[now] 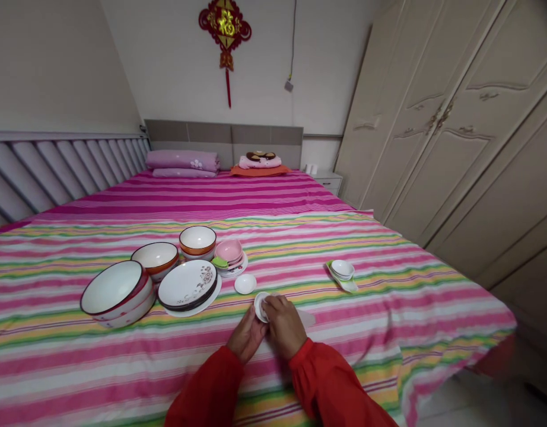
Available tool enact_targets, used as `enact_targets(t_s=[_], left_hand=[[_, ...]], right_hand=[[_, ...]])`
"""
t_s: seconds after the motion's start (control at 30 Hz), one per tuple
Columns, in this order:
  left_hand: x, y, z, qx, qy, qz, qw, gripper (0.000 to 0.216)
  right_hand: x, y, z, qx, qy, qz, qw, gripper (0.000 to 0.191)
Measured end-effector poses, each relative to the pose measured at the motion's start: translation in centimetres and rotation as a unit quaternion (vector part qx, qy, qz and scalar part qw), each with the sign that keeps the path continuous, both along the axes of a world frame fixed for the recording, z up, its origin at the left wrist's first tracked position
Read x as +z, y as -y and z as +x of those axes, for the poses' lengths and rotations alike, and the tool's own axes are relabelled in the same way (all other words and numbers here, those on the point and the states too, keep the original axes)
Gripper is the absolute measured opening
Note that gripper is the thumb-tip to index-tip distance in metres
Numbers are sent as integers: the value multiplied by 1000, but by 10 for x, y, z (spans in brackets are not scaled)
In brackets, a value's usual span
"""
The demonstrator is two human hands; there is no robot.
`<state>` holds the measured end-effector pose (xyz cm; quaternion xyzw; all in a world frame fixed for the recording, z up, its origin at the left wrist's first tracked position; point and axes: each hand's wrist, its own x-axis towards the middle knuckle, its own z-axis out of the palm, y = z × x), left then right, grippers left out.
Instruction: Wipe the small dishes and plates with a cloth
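Observation:
A small white dish [260,307] is in my left hand [248,335], thumb at its near rim and fingers beneath. The fingers of my right hand [284,323] are bent together into the dish; what they hold, if anything, is hidden. A pale, thin, cloth-like piece [307,318] shows beside my right wrist. Just beyond my hands, another small white dish [245,284] lies on the striped cloth. Further right, small stacked white dishes [343,269] rest on a green-and-white leaf-shaped dish [347,287].
On the striped bedspread [344,367], left of my hands, stand a stack of dark-edged plates [187,281], large bowls [117,290], orange-rimmed bowls [155,258] and pink bowls [228,251]. A wardrobe [451,142] stands right, a slatted rail [64,169] left.

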<state>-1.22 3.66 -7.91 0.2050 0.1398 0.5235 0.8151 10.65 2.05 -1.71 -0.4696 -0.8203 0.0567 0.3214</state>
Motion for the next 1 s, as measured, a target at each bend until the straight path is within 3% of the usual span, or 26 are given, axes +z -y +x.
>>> enact_targets(t_s=[0.13,0.33,0.47,0.67,0.8,0.9,1.0], left_hand=[[-1,1,-1,7,-4,4,1000,45],[-1,2,0,-6,-13,11,1000,42],[-1,2,0,4,-11,7,1000,42],[-1,2,0,4,-1,5,1000,48],[-2,1,-1,8,-4,0,1000,49],[-1,0,-2,-3,-23,-27,999,46],[3,2,-3,4,-42,-33,999,35]], right_hand=[[3,6,3,-14,24,-18,999,18],[-1,5,0,59,-159,-26,985,47],[-7,4,-3,44,-119,-18,992,53],[-4,12,1,55,-26,-21,998,40],[-5,5,8,87,-118,-29,989,26],[-5,-1,16,85,-297,-124,943,19],[-6,-5,25,70,-472,-272,836,23]])
